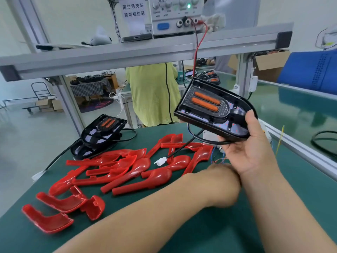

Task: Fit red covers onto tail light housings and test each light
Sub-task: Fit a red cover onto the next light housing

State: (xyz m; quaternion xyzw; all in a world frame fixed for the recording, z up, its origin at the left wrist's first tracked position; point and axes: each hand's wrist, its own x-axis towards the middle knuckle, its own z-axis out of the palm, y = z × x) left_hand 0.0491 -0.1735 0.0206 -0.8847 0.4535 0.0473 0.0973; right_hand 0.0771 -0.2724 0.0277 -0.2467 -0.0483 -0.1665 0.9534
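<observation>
Right grip raised, palm up, thumb clamping housing; left forearm crossed under right wrist; left grip blurred.

bright, even | soft shadows | glare on green mat | edges bowed | left hand blurred

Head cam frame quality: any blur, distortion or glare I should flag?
Head view: wide-angle bows the shelf beam toward the edges; left hand is motion-blurred beside the right forearm; the tail light housing in the right hand is sharp; soft reflections on the far-right green surface; green LED blown out.
</observation>
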